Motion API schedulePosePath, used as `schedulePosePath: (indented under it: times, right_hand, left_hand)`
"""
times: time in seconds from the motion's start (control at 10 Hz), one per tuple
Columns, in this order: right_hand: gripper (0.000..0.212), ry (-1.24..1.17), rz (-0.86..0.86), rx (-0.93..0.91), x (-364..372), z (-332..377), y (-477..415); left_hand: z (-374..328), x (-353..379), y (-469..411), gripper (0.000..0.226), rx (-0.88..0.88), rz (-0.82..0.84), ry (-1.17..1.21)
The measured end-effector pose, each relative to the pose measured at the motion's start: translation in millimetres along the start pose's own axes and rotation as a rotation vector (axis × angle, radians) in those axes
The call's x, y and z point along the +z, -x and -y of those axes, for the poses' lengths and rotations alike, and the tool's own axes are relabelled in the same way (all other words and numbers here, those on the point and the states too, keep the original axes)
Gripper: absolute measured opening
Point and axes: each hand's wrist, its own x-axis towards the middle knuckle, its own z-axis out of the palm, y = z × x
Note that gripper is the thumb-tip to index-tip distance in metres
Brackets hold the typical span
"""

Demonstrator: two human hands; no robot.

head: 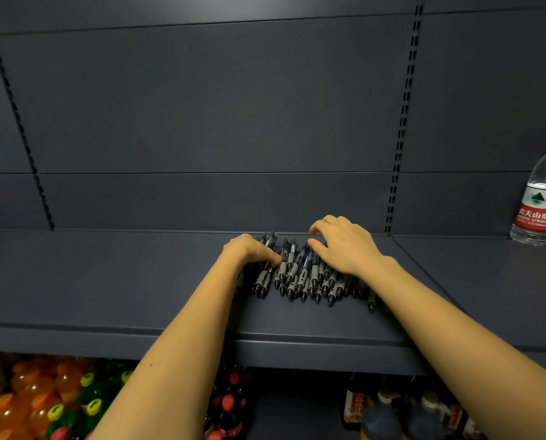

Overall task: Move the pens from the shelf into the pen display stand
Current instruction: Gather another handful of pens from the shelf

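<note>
pens (pixel 300 277) lying front-to-back on the shelf (pixel 138 281), directly beneath both: left grip (pixel 249 249) curled around a few at the left, right grip (pixel 344 246) spread, resting on top.

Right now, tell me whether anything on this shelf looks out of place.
The pens lie in a loose, crisscrossed heap on the shelf, not sorted; one pen strays off its right edge. The water bottle stands upright; nothing looks spilled.
</note>
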Motion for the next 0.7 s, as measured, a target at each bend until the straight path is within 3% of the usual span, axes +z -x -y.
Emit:
schedulePosePath:
  times: [0.3, 0.7]
  right_hand:
    - [0.039, 0.015, 0.01, 0.01, -2.3, -3.2, -1.9]
    - [0.039, 0.021, 0.032, 0.034, -3.0, -4.1, 1.7]
  left_hand:
    - [6.1, -3.3, 1.7, 0.041, 0.051, 0.001, 0.085]
    - [22.4, -7.8, 7.7, 0.016, 0.189, -0.037, 0.41]
